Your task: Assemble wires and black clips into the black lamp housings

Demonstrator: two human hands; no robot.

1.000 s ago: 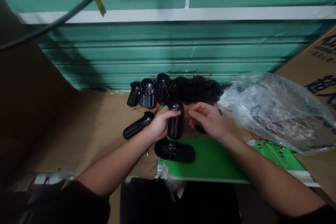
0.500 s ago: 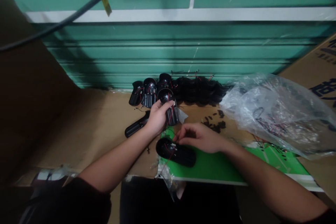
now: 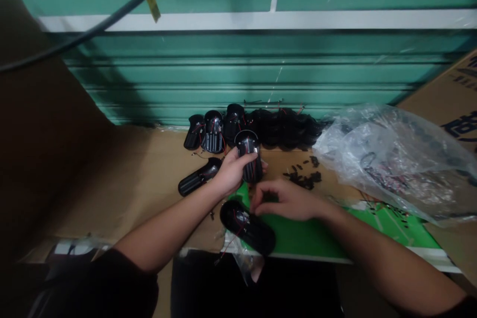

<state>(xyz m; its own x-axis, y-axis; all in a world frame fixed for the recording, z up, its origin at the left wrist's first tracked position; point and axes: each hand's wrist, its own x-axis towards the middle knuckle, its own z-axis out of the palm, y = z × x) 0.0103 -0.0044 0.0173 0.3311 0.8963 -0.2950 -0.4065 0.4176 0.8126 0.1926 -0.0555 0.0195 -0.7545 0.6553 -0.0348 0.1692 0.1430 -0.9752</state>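
Observation:
My left hand is closed round a glossy black plastic shell with thin red wires inside, its thumb lying across the front. Just to the right and lower, my right hand is curled with thumb and fingertips brought together; whatever they may hold is hidden. Below those fingertips a second black shell lies tilted on the green board, a red wire trailing from it toward the front edge. Another black shell rests on the cardboard left of my left hand.
Several black shells stand along the back, beside a dark stack of more. Small black pieces lie scattered right of centre. A clear plastic bag of wired parts fills the right side. A cable hangs at upper left.
My left hand has moved slightly right and down with its shell. The shell on the green board has turned and slid toward the front edge. My right hand has barely shifted.

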